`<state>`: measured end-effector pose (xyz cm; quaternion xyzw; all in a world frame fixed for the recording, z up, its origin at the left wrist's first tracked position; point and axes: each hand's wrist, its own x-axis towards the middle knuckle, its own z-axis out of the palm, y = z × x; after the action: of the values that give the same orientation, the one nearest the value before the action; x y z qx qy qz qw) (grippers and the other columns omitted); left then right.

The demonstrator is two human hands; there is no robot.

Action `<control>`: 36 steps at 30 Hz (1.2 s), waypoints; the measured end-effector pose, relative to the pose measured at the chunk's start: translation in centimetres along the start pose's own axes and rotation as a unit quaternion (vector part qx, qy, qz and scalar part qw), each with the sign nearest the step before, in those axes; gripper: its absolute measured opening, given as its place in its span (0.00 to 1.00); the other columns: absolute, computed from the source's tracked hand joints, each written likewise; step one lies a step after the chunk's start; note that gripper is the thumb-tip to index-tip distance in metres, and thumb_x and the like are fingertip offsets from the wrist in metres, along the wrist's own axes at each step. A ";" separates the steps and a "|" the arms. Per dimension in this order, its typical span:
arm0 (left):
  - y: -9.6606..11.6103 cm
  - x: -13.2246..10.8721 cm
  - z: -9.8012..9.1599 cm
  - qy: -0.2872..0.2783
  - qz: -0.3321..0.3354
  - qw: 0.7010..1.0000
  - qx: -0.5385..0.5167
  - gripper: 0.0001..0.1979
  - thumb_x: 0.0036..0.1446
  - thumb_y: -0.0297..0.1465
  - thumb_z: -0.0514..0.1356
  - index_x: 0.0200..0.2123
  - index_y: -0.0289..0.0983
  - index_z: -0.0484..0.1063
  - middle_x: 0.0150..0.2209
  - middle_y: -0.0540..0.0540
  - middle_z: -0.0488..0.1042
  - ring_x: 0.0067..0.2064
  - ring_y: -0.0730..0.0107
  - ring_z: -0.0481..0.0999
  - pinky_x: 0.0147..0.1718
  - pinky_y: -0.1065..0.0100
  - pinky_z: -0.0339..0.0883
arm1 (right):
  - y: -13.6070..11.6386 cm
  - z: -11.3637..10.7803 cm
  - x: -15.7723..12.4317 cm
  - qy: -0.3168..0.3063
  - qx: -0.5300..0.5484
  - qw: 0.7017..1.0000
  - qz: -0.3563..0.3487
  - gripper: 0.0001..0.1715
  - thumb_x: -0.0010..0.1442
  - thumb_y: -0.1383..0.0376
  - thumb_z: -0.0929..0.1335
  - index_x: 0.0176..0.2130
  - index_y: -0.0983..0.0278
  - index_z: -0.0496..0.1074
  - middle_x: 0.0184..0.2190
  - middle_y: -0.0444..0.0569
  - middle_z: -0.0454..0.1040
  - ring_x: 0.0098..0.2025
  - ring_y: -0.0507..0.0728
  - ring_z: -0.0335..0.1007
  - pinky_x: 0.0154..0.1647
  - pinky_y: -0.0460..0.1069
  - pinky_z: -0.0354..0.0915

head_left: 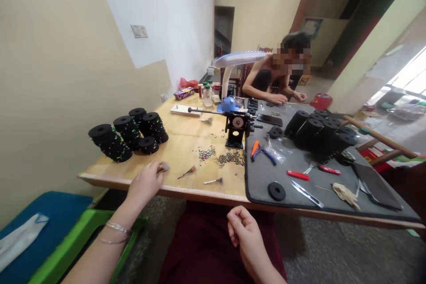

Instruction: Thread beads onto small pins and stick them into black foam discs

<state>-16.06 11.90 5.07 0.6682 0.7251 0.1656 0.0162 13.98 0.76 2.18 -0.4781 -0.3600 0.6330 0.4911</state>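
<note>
My left hand [146,182] rests at the table's near left edge. Its fingers are closed on a small grey tuft [163,167], whose exact kind is unclear. To its right lie a tuft with an orange band [188,171] and another with a pale stem [214,181]. Over my lap, just off the table edge, my right hand [244,233] has its fingers curled in a pinch; anything between them is too small to make out. Beyond the tufts are piles of coloured beads [207,154] and small dark metal pieces [230,158], before a black hand-cranked device [237,126].
Stacked black foam spools [123,131] stand left; more spools [314,131] stand right. The grey mat [259,186] carries pliers [262,153], red knives [297,175], scissors-like snips [306,193] and a foam ring [276,191]. A lamp [229,104] and another person [266,80] are behind.
</note>
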 end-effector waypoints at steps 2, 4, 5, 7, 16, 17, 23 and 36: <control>1.1 -0.9 -0.5 0.067 0.025 0.997 -0.013 0.16 0.54 0.28 0.52 0.46 0.33 0.69 0.48 0.35 0.72 0.50 0.50 0.70 0.50 0.56 0.61 | -0.1 0.1 -0.1 0.009 -0.002 1.000 -0.007 0.24 0.50 0.48 0.71 0.27 0.63 0.63 0.14 0.36 0.62 0.14 0.45 0.49 0.15 0.41 0.45; 3.2 -2.8 -1.1 0.129 0.026 0.988 -0.085 0.14 0.56 0.31 0.52 0.43 0.33 0.71 0.46 0.35 0.72 0.50 0.50 0.69 0.52 0.54 0.60 | 0.0 0.1 -0.2 0.011 -0.006 1.000 -0.013 0.24 0.51 0.48 0.71 0.27 0.64 0.63 0.15 0.37 0.63 0.15 0.45 0.50 0.15 0.41 0.47; 4.6 -4.0 -1.2 0.123 0.020 0.981 -0.150 0.13 0.56 0.33 0.53 0.41 0.34 0.72 0.42 0.37 0.74 0.47 0.52 0.71 0.50 0.56 0.62 | 0.1 0.1 -0.3 0.010 -0.007 1.000 -0.014 0.23 0.51 0.48 0.71 0.27 0.64 0.64 0.15 0.38 0.64 0.15 0.45 0.51 0.15 0.40 0.47; 7.7 -6.7 -0.9 0.022 -0.005 0.945 -0.326 0.11 0.55 0.37 0.57 0.35 0.36 0.73 0.34 0.42 0.76 0.38 0.59 0.74 0.41 0.63 0.67 | 0.3 0.2 -0.4 0.007 -0.006 1.000 -0.014 0.23 0.52 0.48 0.70 0.28 0.64 0.64 0.16 0.38 0.64 0.15 0.45 0.52 0.15 0.40 0.48; 16.8 -11.5 3.0 -0.296 -0.087 0.644 -0.700 0.14 0.50 0.39 0.64 0.26 0.33 0.71 0.21 0.50 0.70 0.21 0.73 0.67 0.25 0.70 0.64 | 1.1 -0.2 -0.9 0.002 -0.026 0.999 -0.048 0.23 0.52 0.47 0.69 0.28 0.63 0.63 0.15 0.38 0.64 0.15 0.46 0.53 0.15 0.41 0.50; 16.9 -11.5 3.0 -0.303 -0.083 0.639 -0.702 0.14 0.50 0.40 0.64 0.25 0.34 0.70 0.20 0.51 0.68 0.20 0.74 0.66 0.23 0.70 0.63 | 1.1 -0.3 -1.1 0.003 -0.032 0.998 -0.049 0.23 0.53 0.47 0.69 0.28 0.63 0.63 0.15 0.38 0.64 0.15 0.46 0.54 0.15 0.41 0.51; 16.6 -11.2 2.6 -0.292 -0.052 0.702 -0.648 0.15 0.48 0.40 0.65 0.23 0.34 0.71 0.30 0.47 0.73 0.24 0.77 0.63 0.23 0.74 0.57 | -0.4 -3.3 -1.6 0.011 -0.244 0.959 -0.144 0.16 0.61 0.55 0.65 0.32 0.64 0.73 0.25 0.47 0.75 0.26 0.54 0.70 0.27 0.46 0.65; 15.3 -11.7 4.0 -0.265 -0.024 0.802 -0.535 0.09 0.51 0.34 0.61 0.23 0.35 0.71 0.20 0.50 0.70 0.24 0.71 0.68 0.27 0.71 0.61 | -8.5 -21.6 3.2 0.236 -0.757 0.569 -0.216 0.06 0.54 0.69 0.61 0.26 0.62 0.64 0.28 0.55 0.73 0.32 0.62 0.68 0.35 0.52 0.61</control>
<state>0.90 2.18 2.99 0.5537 0.5044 0.3434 0.5667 36.87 5.78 3.06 -0.7157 -0.6717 -0.1315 0.1392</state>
